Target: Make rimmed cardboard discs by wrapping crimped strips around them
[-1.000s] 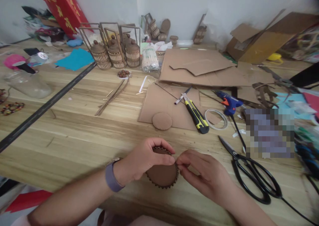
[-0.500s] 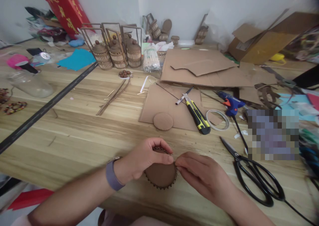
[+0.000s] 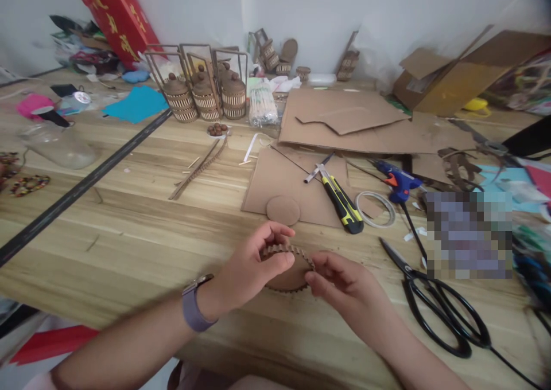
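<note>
Between my hands is a round cardboard disc [image 3: 289, 274] edged with a ridged, corrugated strip, tilted so that its far side stands higher. My left hand [image 3: 258, 258] grips its left and far edge, thumb over the near face and fingers behind the rim. On the right edge, my right hand [image 3: 340, 278] pinches the rim between thumb and fingers. A loose cardboard circle [image 3: 283, 210] lies just beyond, partly on a flat cardboard sheet [image 3: 262, 175]. Fingertips behind the rim are partly hidden.
Large black scissors [image 3: 434, 298] lie right of my hands. Farther off are a yellow-black utility knife [image 3: 342, 201], a tape roll [image 3: 375, 209] and a blue glue gun [image 3: 400, 180]. Several small handled baskets [image 3: 209, 97] stand at the back, near a bowl of brown beads [image 3: 217, 130].
The disc has lifted and tilted, so its ridged far rim now shows. My left hand has risen slightly, and my right fingers have shifted their pinch on the edge.
</note>
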